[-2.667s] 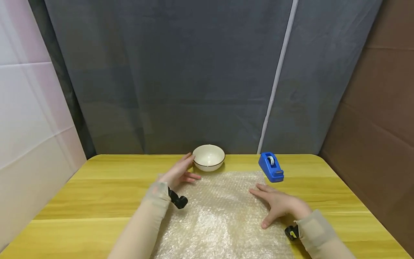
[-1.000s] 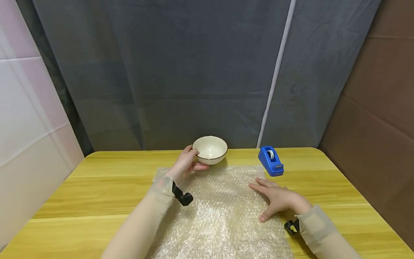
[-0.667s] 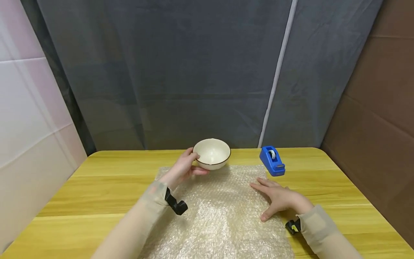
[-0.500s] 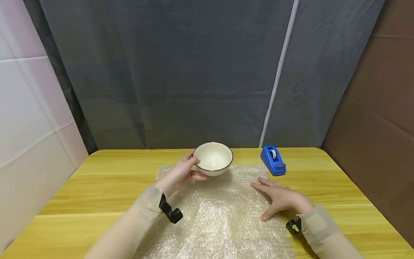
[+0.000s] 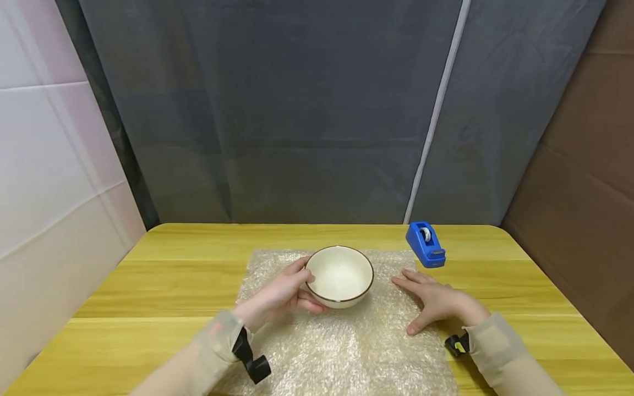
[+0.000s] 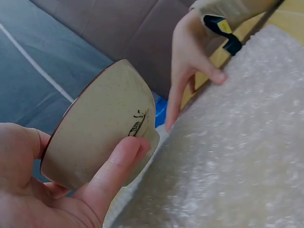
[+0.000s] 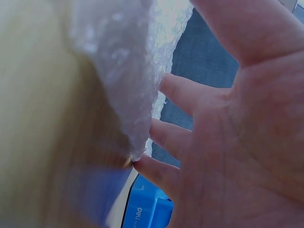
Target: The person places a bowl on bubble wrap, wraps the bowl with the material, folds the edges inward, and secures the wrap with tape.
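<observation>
A cream bowl with a thin brown rim [image 5: 339, 275] is held by my left hand [image 5: 289, 291], thumb over the rim and fingers against the outer wall. In the left wrist view the bowl [image 6: 102, 123] shows a speckled outside with a small dark drawing. It is over the far middle of a bubble wrap sheet [image 5: 327, 352]; the head view does not settle whether its base touches. On the sheet's right edge rests my right hand [image 5: 441, 300], its fingers spread and fairly straight. The right wrist view shows those fingertips [image 7: 159, 171] against the bubble wrap [image 7: 128, 71].
A blue tape dispenser [image 5: 426, 245] with a roll of tape stands beyond my right hand, near the sheet's far right corner. The wooden table [image 5: 163, 275] ends at a grey curtain [image 5: 317, 110], with a brown panel [image 5: 579, 165] on the right.
My left hand first reached the bowl at the far edge, then gripped it and brought it nearer, over the bubble wrap. The right hand has stayed on the sheet's right edge.
</observation>
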{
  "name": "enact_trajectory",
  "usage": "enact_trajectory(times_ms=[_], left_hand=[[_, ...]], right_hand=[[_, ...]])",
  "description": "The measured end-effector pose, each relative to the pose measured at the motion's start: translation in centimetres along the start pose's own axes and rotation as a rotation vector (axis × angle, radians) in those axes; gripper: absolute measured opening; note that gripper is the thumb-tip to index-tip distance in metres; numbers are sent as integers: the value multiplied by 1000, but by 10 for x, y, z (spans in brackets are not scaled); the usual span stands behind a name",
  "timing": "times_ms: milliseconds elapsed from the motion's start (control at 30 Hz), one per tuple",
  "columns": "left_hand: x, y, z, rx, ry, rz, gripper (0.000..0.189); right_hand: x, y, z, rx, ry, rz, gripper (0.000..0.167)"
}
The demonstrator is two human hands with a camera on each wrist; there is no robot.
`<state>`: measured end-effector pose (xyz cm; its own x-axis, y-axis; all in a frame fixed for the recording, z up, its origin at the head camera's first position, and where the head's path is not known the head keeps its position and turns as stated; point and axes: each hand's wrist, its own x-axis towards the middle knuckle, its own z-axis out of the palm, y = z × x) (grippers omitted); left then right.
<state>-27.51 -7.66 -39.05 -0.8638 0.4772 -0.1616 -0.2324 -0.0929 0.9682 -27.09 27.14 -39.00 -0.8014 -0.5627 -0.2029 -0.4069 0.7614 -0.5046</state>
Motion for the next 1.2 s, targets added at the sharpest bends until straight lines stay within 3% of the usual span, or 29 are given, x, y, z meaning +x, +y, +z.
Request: enact_trajectory(times_ms=[400, 733, 1200], left_hand=[[-6, -17, 1, 24, -42, -48, 73], [-5, -16, -1, 18, -78, -54, 71], [-10, -20, -4, 13, -47, -65, 75]], right_hand=[[3, -1, 2, -9, 2, 3, 110], [2, -2, -3, 14, 1, 0, 110], [10, -9, -4, -35, -25, -5, 112]])
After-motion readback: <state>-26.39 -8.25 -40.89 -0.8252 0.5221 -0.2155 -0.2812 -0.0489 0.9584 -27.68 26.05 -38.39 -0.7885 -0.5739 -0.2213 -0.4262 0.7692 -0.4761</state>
